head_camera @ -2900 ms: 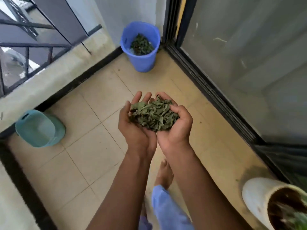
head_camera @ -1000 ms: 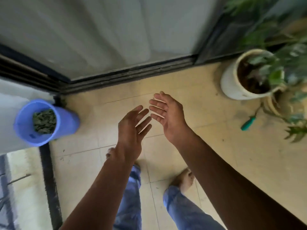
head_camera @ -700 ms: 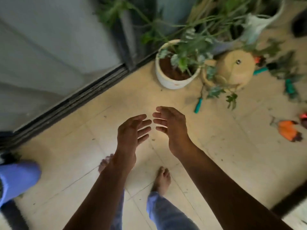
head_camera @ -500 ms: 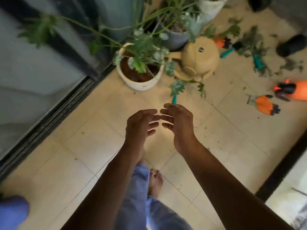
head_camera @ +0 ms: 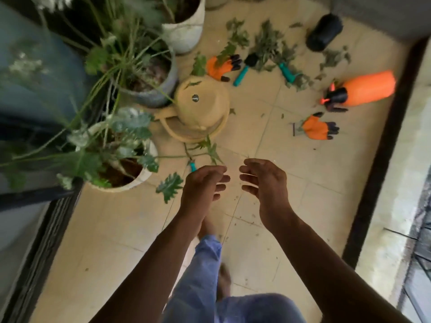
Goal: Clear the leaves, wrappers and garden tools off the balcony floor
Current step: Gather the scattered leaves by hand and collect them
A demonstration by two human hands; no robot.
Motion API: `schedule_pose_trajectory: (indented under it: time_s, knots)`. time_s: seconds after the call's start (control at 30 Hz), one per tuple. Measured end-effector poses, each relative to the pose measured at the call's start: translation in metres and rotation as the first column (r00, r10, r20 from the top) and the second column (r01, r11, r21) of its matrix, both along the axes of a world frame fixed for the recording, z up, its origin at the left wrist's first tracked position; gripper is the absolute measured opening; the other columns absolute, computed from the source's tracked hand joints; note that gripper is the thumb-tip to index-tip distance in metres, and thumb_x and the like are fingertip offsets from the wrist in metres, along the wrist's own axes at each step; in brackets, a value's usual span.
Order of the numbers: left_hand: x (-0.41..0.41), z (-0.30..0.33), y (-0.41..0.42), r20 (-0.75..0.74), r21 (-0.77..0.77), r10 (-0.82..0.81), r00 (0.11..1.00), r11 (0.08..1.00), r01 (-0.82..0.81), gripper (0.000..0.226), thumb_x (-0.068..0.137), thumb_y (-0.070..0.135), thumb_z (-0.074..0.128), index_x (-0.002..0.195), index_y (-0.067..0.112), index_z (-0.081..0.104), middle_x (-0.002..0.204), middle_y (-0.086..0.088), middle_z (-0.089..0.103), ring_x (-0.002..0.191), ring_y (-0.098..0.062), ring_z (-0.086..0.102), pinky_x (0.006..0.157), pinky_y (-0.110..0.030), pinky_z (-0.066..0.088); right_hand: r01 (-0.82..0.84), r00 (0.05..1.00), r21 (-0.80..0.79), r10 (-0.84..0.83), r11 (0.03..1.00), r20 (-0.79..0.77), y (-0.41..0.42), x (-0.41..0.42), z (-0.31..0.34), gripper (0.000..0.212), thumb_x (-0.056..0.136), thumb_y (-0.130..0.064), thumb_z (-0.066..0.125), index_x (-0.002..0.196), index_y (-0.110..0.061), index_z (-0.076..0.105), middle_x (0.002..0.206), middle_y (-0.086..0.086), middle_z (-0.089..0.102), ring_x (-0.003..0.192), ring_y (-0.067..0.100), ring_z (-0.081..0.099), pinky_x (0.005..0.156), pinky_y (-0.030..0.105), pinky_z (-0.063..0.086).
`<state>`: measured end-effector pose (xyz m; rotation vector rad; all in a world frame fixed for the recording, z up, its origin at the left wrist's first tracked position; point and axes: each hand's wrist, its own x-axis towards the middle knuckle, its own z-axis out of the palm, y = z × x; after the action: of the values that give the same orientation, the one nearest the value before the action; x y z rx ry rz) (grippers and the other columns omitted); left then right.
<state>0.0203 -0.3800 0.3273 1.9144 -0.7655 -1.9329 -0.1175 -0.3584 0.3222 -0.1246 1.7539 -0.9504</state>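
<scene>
- The balcony floor (head_camera: 291, 206), pale tile, fills the view, speckled with small leaf crumbs between the person's arms.
- Potted plants crowd the left side: a white pot (head_camera: 142, 176) nearest, a grey pot (head_camera: 161, 94) behind it, another white pot (head_camera: 186, 33) at the top.
- An upturned tan pot (head_camera: 203, 106) sits on the floor just beside the grey pot.
- An orange spray bottle (head_camera: 366, 88) lies on its side at the right, near the dark edge strip.
- A black container (head_camera: 324, 31) lies at the top right.
- Loose leaves (head_camera: 268, 45) are scattered across the top of the floor, among the tools.
- Left hand (head_camera: 203, 185) hangs over the floor, fingers loosely curled, holding nothing.
- Right hand (head_camera: 265, 180) is just beside it, palm inward, fingers relaxed, also empty.
- One orange glove (head_camera: 317, 128) lies below the spray bottle; a second orange glove (head_camera: 221, 66) lies beside the tan pot, partly under leaves.
- A teal-handled tool (head_camera: 241, 75) lies next to that second glove, another teal-handled tool (head_camera: 288, 72) among the leaves to its right.
- A third teal handle (head_camera: 192, 166) peeks out just above the left hand.
</scene>
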Motion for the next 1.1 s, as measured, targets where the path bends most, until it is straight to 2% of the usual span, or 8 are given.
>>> schedule_pose_trajectory:
  time_s: [0.17,0.3,0.57,0.73,0.83,0.93,1.0,1.1]
  knots:
    - [-0.07,-0.019,-0.054,0.017,0.038,-0.109,0.994,0.993,0.108,0.023,0.104,0.016,0.053,0.116,0.014,0.073,0.106,-0.006,0.079,0.103,-0.025,0.073,0.094,-0.041,0.055,0.099,0.995,-0.025,-0.099,0.995,-0.019,-0.046,-0.078,-0.028,0.014,0.097,-0.013,0.059,0.103,-0.007,0.071,0.091,0.01,0.073,0.081,0.022,0.066,0.068,0.032,0.05]
    - [-0.131,-0.04,-0.09,0.024,0.098,-0.152,0.988,0.984,0.149,0.023,0.104,0.018,0.053,0.117,0.014,0.072,0.108,-0.005,0.078,0.104,-0.023,0.073,0.094,-0.04,0.055,0.16,0.987,0.038,-0.159,0.986,-0.04,-0.072,-0.142,-0.062,0.016,0.096,-0.018,0.064,0.104,-0.007,0.072,0.093,0.01,0.075,0.083,0.022,0.069,0.069,0.032,0.051]
    - [-0.244,-0.042,-0.158,0.079,0.175,-0.103,0.992,0.981,0.088,0.02,0.103,0.021,0.056,0.113,0.017,0.073,0.104,-0.002,0.079,0.103,-0.024,0.074,0.097,-0.043,0.056,0.078,0.996,0.097,-0.082,0.992,0.031,-0.139,-0.269,-0.082,0.013,0.098,-0.015,0.061,0.102,-0.01,0.072,0.093,0.01,0.074,0.082,0.021,0.067,0.067,0.03,0.051]
    - [-0.31,-0.039,-0.221,0.03,0.2,-0.062,0.998,0.978,0.055,0.023,0.102,0.019,0.056,0.118,0.013,0.072,0.11,-0.007,0.078,0.105,-0.029,0.073,0.083,-0.034,0.055,-0.007,0.995,0.117,0.019,0.993,-0.103,-0.2,-0.327,-0.096,0.006,0.092,-0.016,0.067,0.093,-0.012,0.071,0.086,0.012,0.072,0.078,0.022,0.064,0.07,0.037,0.049]
    - [-0.337,-0.051,-0.261,0.025,0.217,-0.042,0.999,0.975,0.036,0.026,0.102,0.018,0.056,0.122,0.009,0.071,0.117,-0.012,0.075,0.103,-0.028,0.072,0.085,-0.034,0.055,-0.079,0.971,0.086,0.096,0.993,-0.217,-0.237,-0.346,-0.113,0.008,0.091,-0.015,0.071,0.096,-0.009,0.071,0.084,0.006,0.072,0.078,0.018,0.065,0.073,0.037,0.051]
    - [-0.354,-0.068,-0.299,0.021,0.258,-0.008,1.0,0.966,0.003,0.029,0.103,0.019,0.056,0.125,0.005,0.068,0.124,-0.015,0.072,0.107,-0.029,0.069,0.081,-0.031,0.054,-0.205,0.92,0.085,0.222,0.975,-0.323,-0.272,-0.355,-0.129,0.01,0.09,-0.018,0.073,0.099,-0.013,0.071,0.081,-0.004,0.072,0.068,0.009,0.064,0.067,0.027,0.05]
    - [-0.362,-0.08,-0.324,0.026,0.287,0.022,0.999,0.957,-0.028,0.029,0.103,0.02,0.057,0.125,0.006,0.068,0.125,-0.015,0.071,0.112,-0.031,0.067,0.083,-0.033,0.053,-0.274,0.894,0.106,0.294,0.956,-0.338,-0.293,-0.36,-0.136,0.012,0.09,-0.021,0.074,0.101,-0.019,0.071,0.081,-0.006,0.072,0.063,0.006,0.063,0.065,0.024,0.048]
    - [-0.372,-0.1,-0.363,0.029,0.334,0.088,0.996,0.938,-0.093,0.028,0.101,0.02,0.059,0.124,0.006,0.068,0.125,-0.015,0.071,0.108,-0.029,0.067,0.085,-0.035,0.053,-0.389,0.839,0.119,0.405,0.914,-0.364,-0.324,-0.363,-0.147,0.017,0.089,-0.024,0.074,0.105,-0.022,0.07,0.087,-0.004,0.073,0.069,0.013,0.069,0.069,0.031,0.056]
